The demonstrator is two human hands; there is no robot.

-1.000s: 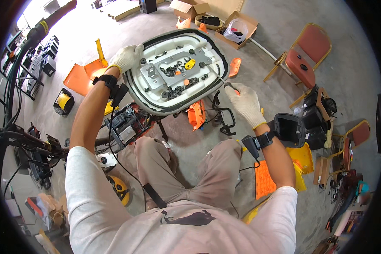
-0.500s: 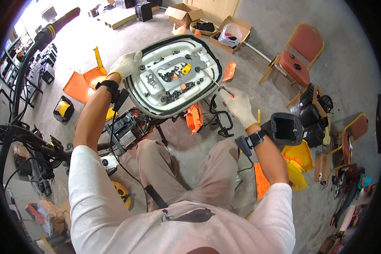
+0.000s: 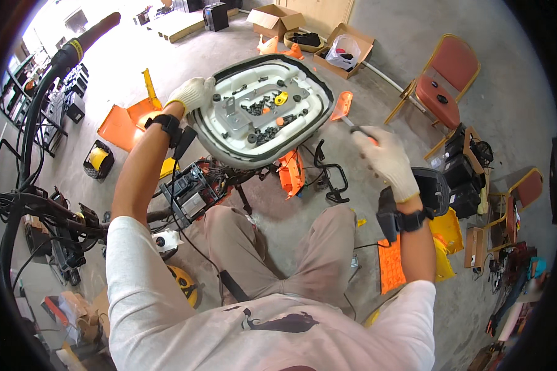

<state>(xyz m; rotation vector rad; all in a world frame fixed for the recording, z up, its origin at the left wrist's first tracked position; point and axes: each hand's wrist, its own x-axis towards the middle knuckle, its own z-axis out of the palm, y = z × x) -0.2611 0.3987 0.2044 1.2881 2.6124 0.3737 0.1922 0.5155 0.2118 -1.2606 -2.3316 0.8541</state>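
My left hand (image 3: 194, 94), in a white knit glove, is closed on the left rim of an oval white shell with a dark padded edge (image 3: 260, 162), which looks like an upturned vehicle seat. Inside it lie a grey metal plate (image 3: 234, 122), several black screws and small fittings (image 3: 265, 135), a yellow part (image 3: 281, 98) and a small orange piece (image 3: 280, 122). Right of the shell, apart from it, my gloved right hand (image 3: 387, 157) grips a screwdriver (image 3: 357, 130) by its dark handle. The shaft points up and left, away from me.
Below the shell stands a stripped vehicle frame (image 3: 195, 191), its handlebar (image 3: 68, 55) rising at far left. Orange panels (image 3: 120, 127), a black bent bracket (image 3: 334, 182) and yellow covers (image 3: 449, 238) lie on the floor. A red chair (image 3: 442, 93) and cardboard boxes (image 3: 275, 20) stand farther off.
My right hand has drawn the screwdriver off the shell, rightward and slightly toward me. The shell has tilted a little, and the parts inside have shifted. My left hand keeps its hold.
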